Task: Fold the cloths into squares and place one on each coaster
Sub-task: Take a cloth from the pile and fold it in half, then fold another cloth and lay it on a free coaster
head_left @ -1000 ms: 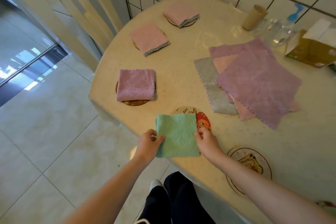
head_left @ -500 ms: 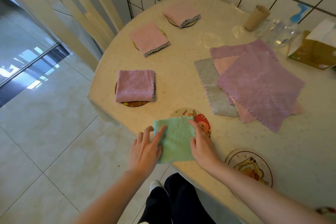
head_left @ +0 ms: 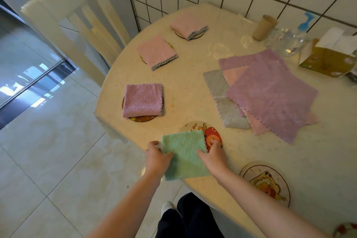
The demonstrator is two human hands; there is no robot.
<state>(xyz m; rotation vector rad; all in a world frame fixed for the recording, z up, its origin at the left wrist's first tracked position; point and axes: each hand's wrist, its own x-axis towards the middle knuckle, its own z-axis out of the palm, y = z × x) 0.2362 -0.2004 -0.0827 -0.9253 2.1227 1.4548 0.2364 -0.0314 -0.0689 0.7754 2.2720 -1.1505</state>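
Gripping the green cloth (head_left: pixel 183 155) with both hands, I have it at the near edge of the table (head_left: pixel 193 87). Head view, the only view:

- Left hand (head_left: pixel 156 157): fingers curled over the cloth's left edge, thumb pressed onto its top face.
- Right hand (head_left: pixel 213 153): fingers curled round the right edge, thumb on top.
- Green cloth: folded to a rough square. Its far corner overlaps the near coaster (head_left: pixel 204 130), a round printed one with a red cartoon figure; its near corner hangs past the table edge. I cannot tell whether it lies flat or is lifted slightly.
- 3 folded cloths already sit on coasters along the left rim: mauve folded cloth (head_left: pixel 143 100) on a dark coaster (head_left: pixel 141 119); pink folded cloth (head_left: pixel 156 52) and far pink cloth (head_left: pixel 188 26), each nearly covering its coaster.
- 1 more printed coaster (head_left: pixel 265 182) lies uncovered to the right of my right forearm.
- Stack of unfolded cloths (head_left: pixel 270 94) mid-table, well apart from the hands: purple on top, pink and grey sheets showing beneath.
- Far right by the tiled wall: cardboard tube (head_left: pixel 264 28), clear spray bottle (head_left: pixel 293 40), tissue box (head_left: pixel 326 58).
- White chair (head_left: pixel 77 23) stands at the table's far left side.
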